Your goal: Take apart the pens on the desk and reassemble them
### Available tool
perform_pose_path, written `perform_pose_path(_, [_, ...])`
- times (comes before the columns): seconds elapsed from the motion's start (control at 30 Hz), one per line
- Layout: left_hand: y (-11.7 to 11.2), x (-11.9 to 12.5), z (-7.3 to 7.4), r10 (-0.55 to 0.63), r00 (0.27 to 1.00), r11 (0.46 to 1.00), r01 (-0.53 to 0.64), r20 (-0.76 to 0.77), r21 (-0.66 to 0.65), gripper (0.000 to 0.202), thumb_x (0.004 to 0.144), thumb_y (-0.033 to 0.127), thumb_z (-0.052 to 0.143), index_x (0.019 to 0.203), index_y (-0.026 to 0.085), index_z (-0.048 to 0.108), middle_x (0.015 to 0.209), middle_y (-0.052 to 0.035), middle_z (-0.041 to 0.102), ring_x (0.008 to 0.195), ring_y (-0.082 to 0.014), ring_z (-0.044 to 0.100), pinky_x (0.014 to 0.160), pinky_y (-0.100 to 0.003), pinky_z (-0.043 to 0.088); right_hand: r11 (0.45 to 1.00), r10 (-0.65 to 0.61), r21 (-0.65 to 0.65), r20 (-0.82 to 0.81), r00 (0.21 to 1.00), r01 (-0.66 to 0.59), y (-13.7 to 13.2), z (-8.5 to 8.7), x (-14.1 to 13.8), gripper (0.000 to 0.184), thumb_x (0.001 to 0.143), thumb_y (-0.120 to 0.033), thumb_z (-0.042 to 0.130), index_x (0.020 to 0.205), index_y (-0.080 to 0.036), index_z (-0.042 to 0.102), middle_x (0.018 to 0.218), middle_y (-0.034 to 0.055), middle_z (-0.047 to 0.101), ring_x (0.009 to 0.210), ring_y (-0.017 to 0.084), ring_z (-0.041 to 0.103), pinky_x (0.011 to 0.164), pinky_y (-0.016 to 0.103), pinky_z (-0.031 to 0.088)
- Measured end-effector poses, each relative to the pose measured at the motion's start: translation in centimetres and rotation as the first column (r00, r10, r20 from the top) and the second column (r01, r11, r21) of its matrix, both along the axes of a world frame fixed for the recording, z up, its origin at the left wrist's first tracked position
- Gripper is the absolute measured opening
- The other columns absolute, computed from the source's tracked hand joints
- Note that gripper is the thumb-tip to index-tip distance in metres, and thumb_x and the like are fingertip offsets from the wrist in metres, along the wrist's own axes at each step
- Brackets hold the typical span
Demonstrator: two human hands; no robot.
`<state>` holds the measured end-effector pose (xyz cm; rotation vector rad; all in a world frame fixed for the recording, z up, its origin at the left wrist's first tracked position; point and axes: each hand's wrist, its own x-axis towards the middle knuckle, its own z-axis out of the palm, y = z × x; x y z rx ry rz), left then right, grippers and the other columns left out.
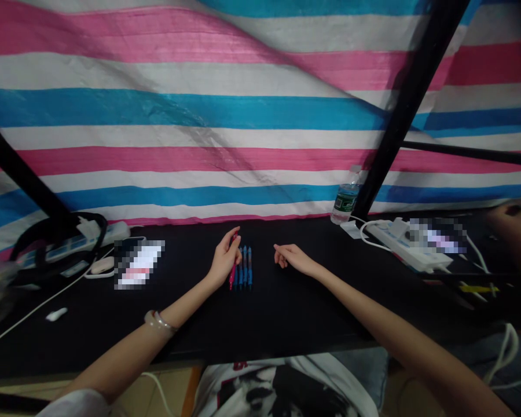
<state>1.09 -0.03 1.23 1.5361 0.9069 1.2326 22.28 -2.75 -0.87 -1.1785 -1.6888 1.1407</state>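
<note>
A pink pen [231, 280] lies upright in the view on the black table, at the left end of a row of blue pens [245, 272]. My left hand [224, 259] is closed on the pink pen, thumb and fingers around its upper part, which they partly hide. The blue pens lie side by side, just right of that hand. To the right of the row, apart from it, my right hand [293, 258] rests low over the table. Its fingers are curled in, and nothing shows in them.
Left on the table [191, 336] are a blurred-out phone [139, 265], a white earbud-like piece [56, 314] and a power strip [115, 233] with cables. A water bottle [345, 200], another power strip [410, 249] and another person's hand [514, 231] are right. Striped sheeting [243, 110] hangs behind.
</note>
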Motion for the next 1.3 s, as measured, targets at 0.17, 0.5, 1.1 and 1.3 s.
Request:
perform_pose_path(0.17, [0.0,0.0,0.0,0.015,1.0,1.0,-0.015,0.019,0.004,0.051,0.084,0.037,0.047,0.129,0.014,0.038,0.038,0.0113,0.034,0.032,-0.0049,0.034,0.038,-0.016,0.027,1.0,0.006,0.004,-0.008,1.0,-0.006,0.1,-0.2,0.0,0.051,0.085,-0.053,0.036,0.059,-0.014,0.055,0.046,-0.0011,0.048,0.046,0.009,0.045,0.05,0.022,0.034])
perform_pose_path(0.5, [-0.1,0.0,0.1,0.026,0.999,1.0,-0.026,0.024,0.002,0.05,0.084,0.031,0.045,0.13,0.013,0.036,0.038,0.0102,0.038,0.033,-0.0061,0.038,0.04,-0.016,0.031,1.0,0.011,0.018,-0.008,1.0,-0.011,0.1,-0.2,0.1,0.051,0.085,-0.054,0.037,0.059,-0.014,0.056,0.046,-0.0008,0.049,0.045,0.009,0.045,0.05,0.021,0.034])
perform_pose_path(1.1, [-1.4,0.7,0.0,-0.243,0.969,0.97,0.244,0.039,-0.015,0.082,0.08,0.03,0.056,0.139,0.025,-0.001,0.067,0.0032,0.058,0.041,-0.0089,0.055,0.043,-0.021,0.047,0.955,-0.077,0.295,0.213,0.974,0.011,-2.1,0.4,-1.9,0.038,0.083,-0.047,0.046,0.07,-0.015,0.061,0.058,-0.0011,0.052,0.051,0.008,0.042,0.049,0.021,0.029])
perform_pose_path(1.3, [-1.9,1.0,-0.1,-0.283,0.959,0.959,0.283,0.023,0.006,0.089,0.079,0.025,0.057,0.139,0.024,-0.009,0.069,0.002,0.059,0.047,-0.0086,0.057,0.05,-0.023,0.05,0.918,-0.043,0.376,0.412,0.91,-0.126,-3.8,1.1,-3.0,0.036,0.081,-0.047,0.049,0.064,-0.017,0.058,0.056,-0.0021,0.053,0.049,0.008,0.042,0.05,0.02,0.028])
